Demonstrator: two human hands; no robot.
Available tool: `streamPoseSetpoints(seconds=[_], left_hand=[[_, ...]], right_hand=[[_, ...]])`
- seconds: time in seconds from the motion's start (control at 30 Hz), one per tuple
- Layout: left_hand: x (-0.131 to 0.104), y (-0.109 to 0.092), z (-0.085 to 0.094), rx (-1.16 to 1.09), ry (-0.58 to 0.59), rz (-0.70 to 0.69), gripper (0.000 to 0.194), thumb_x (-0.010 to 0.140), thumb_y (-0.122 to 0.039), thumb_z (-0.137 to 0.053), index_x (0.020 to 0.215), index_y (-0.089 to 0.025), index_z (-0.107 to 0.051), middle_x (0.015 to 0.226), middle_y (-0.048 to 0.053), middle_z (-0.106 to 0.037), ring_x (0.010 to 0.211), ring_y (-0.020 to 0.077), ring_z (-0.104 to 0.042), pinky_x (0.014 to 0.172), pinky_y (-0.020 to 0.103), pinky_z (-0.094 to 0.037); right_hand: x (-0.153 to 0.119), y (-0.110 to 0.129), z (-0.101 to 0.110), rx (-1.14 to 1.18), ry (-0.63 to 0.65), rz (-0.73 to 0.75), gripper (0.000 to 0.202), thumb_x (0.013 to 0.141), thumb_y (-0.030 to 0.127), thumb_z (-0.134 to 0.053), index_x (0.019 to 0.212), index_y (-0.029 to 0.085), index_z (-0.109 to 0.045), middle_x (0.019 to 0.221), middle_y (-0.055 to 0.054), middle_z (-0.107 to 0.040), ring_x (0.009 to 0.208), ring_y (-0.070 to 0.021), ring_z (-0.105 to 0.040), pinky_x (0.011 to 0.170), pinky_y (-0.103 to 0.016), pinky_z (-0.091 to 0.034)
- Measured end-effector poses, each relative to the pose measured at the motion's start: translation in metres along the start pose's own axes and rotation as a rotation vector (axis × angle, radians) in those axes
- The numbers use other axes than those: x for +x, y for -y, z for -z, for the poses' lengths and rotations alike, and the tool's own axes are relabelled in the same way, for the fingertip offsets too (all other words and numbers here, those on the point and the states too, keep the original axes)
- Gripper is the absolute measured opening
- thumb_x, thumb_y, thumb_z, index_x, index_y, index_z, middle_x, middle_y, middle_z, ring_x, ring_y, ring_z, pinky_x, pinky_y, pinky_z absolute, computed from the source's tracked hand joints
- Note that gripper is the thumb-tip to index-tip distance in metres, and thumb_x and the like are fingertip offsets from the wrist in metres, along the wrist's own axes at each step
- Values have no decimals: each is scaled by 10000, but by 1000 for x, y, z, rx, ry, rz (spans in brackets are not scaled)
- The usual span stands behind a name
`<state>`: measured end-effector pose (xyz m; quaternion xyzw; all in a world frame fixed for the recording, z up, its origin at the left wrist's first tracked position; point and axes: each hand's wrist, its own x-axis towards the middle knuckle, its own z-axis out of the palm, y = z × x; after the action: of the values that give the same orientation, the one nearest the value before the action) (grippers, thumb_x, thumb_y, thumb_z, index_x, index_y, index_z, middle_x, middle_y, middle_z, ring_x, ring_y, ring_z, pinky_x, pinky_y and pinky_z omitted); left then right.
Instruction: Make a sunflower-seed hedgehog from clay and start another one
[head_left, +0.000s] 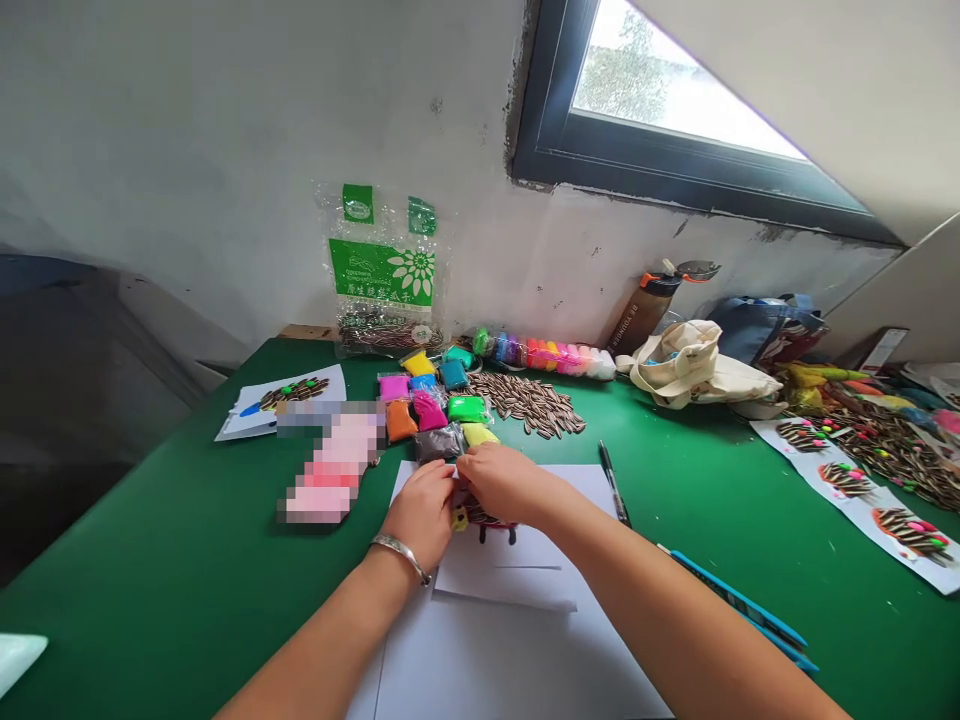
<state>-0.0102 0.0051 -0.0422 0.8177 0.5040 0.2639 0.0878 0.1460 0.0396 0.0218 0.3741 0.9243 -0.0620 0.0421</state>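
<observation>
White paper (510,650) lies on the green table, with a smaller sheet (502,580) on top. On that sheet is a small figure (487,518) of striped seeds with two dark legs and a yellow part. My left hand (421,510), a silver bangle at its wrist, rests at the figure's left edge with the fingers bent together. From the right my right hand (499,482) reaches over the figure's top, its fingers curled down and meeting my left fingertips. Whatever the fingertips hold is hidden.
Colourful clay packets (429,410) and loose sunflower seeds (529,400) lie behind the hands. A seed bag (386,290) leans on the wall. Right of the paper are a black pen (613,480) and blue cutters (739,600). Seed pictures (847,480) lie far right.
</observation>
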Motion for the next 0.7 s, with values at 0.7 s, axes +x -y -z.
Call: streamPoseSetpoints(seconds=[0.7], left_hand=[[2,-5,4,-56,-15,-24,358,798,-48,-399,981,-161,-685,1000,91,-694,1076,217,-580,969,392,-473]], right_hand=[[9,6,-4,21,-37,-173,141,794,153,-480,867,173,-599,884,-77,-626,802,-191,-593,636,-253,-396]])
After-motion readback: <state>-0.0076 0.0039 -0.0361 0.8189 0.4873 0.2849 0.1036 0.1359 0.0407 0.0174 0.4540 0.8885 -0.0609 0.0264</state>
